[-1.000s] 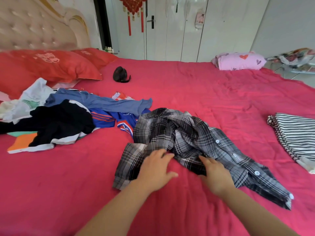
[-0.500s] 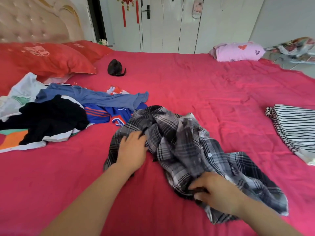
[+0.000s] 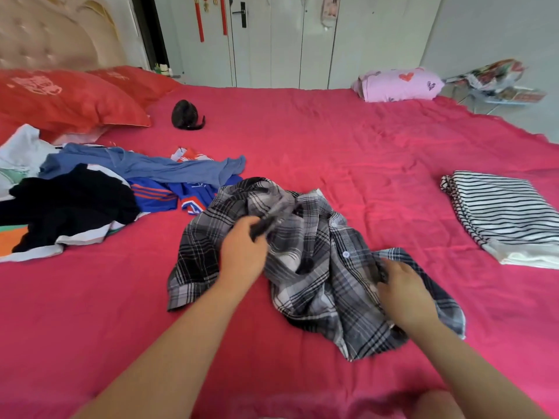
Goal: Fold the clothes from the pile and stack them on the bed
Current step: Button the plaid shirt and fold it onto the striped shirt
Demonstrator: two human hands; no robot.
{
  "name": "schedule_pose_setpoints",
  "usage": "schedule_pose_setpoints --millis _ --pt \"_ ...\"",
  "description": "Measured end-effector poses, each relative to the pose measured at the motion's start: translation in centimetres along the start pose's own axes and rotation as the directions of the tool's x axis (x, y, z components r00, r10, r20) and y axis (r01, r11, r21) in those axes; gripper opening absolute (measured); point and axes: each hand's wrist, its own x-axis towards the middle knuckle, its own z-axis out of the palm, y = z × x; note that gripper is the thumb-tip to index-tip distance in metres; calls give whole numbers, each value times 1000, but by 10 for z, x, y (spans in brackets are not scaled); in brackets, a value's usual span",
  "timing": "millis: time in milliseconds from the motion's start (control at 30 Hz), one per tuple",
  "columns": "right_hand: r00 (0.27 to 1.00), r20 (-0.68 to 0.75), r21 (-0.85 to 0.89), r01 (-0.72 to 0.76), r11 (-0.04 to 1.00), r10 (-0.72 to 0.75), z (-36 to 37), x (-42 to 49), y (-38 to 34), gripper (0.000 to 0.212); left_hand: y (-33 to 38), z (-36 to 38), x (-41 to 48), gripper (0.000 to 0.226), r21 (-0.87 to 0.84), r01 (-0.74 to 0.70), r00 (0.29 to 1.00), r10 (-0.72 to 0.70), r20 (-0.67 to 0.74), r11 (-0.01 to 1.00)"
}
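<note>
A crumpled grey-and-black plaid shirt [image 3: 314, 267] lies in the middle of the pink-red bed [image 3: 348, 152]. My left hand [image 3: 243, 252] grips a fold of the shirt near its collar, blurred by motion. My right hand [image 3: 403, 293] grips the shirt's right part by the button placket. The pile of unfolded clothes [image 3: 90, 192] lies at the left: a blue top, a black garment, a blue-and-orange jersey, white pieces. A folded black-and-white striped garment [image 3: 502, 213] lies at the right.
Red pillows [image 3: 66, 101] and a padded headboard stand at the back left. A small black object [image 3: 186, 114] rests near the pillows. A pink bundle [image 3: 396, 84] sits at the bed's far edge. White wardrobe doors stand behind. The bed's right edge drops off to the floor.
My left hand has moved right and taken a fold of the plaid shirt. My right hand has moved forward along the shirt. The shirt has bunched up more.
</note>
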Motion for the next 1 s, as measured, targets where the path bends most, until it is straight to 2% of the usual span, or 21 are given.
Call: schedule_pose_setpoints --millis 100,167,233,300,367,400,433,500,567,633,667,700,733,767,800,833,867,900,933,1000 --pt "982 165 32 -95 995 89 -5 7 14 42 9 -33 17 28 -153 -50 986 25 -166 987" --pt "977 205 16 -58 998 53 -6 8 12 37 23 -50 24 30 -261 -68 972 6 -234 963" --pt "981 192 -34 33 999 -26 -10 8 6 24 40 -62 26 31 -370 -84 962 -22 -273 925" --pt "966 243 -62 104 993 -86 -14 9 4 27 53 -69 26 31 -444 -95 965 -27 -260 891" --pt "934 350 -136 127 983 -72 -12 13 6 38 60 -71 22 29 -412 -88 978 1 -206 907" --pt "926 371 -206 147 967 -62 -10 12 7 28 60 -70 20 27 -388 -85 985 19 -173 918" --pt "929 364 -258 162 952 -59 -9 11 7 14 57 -69 17 23 -365 -73 990 23 -141 928" --pt "966 254 -242 115 963 -52 -14 7 3 18 47 -67 9 17 -300 -54 994 21 -111 953" --pt "996 70 -77 66 995 -61 -25 7 -4 22 34 -65 3 12 -212 -37 992 10 -130 976" --pt "993 -99 147 76 986 -62 -38 6 -13 16 20 -65 -6 24 -142 -6 991 -13 -132 990" --pt "992 -108 277 93 956 -65 -44 4 -17 11 15 -64 -12 30 -114 6 994 -18 -105 993" --pt "992 -60 358 123 926 -109 -49 -1 -22 8 10 -63 -19 31 -55 11 999 -13 -35 998" --pt "978 51 359 170 918 -201 -52 -7 -25 10 6 -62 -25 28 55 9 997 -14 80 998" --pt "927 207 262 255 931 -312 -52 -12 -26 10 0 -61 -30 21 207 -18 973 -31 230 978" --pt "846 387 114 351 929 -367 -50 -15 -24 7 -5 -61 -34 12 356 -79 919 -70 388 931" --pt "761 528 -10 450 893 -377 -47 -16 -24 4 -8 -62 -38 11 466 -163 841 -125 527 869" --pt "713 598 -89 513 854 -366 -42 -15 -23 10 -11 -63 -39 22 522 -247 764 -168 624 816" --pt "717 599 -107 514 851 -357 -39 -15 -24 15 -11 -63 -37 31 525 -294 711 -185 679 799" --pt "766 548 -83 449 890 -336 -37 -12 -26 18 -9 -61 -34 34 481 -304 699 -151 699 822" --pt "887 369 -7 301 953 -278 -36 -7 -35 19 3 -55 -30 28 322 -256 761 -15 649 911"
